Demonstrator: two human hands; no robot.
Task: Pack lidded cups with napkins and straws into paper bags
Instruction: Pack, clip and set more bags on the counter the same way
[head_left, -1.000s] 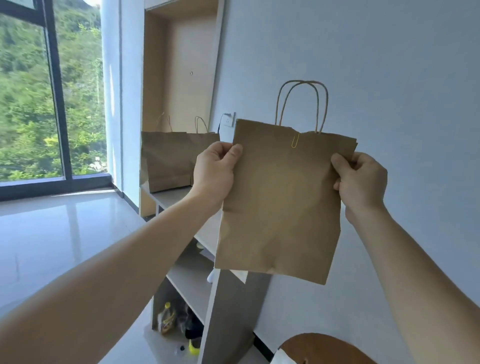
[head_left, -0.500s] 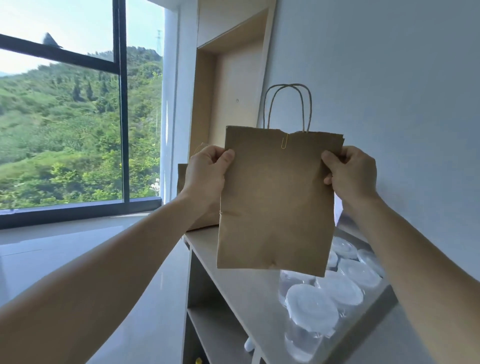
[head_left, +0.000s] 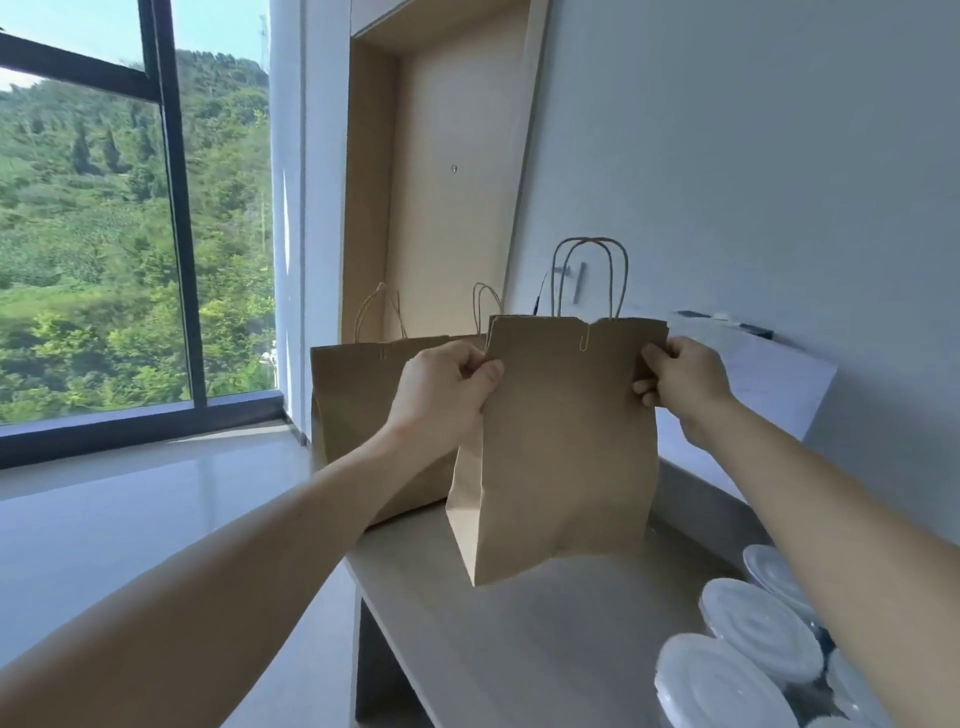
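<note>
**While pinched at both top corners, a paper bag (head_left: 566, 441) is held upright over the counter (head_left: 519, 649)**

Where the brown paper bag hangs flat, its top left corner is caught in the grip of the left hand (head_left: 441, 389) and its top right corner in the grip of the right hand (head_left: 680, 379), with fingers curled round the paper. A gold paper clip (head_left: 585, 338) is seen on its top edge, below the twisted handles (head_left: 589, 275). Whether its base touches the counter cannot be told. Other bags (head_left: 353, 405) are stood just behind it, and lidded cups (head_left: 763, 623) are clustered at the right.

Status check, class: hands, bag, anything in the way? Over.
Gripping: left hand, right hand, on paper bag top corners. Bag upright over counter. Beside it lidded cups; other bags behind.
</note>
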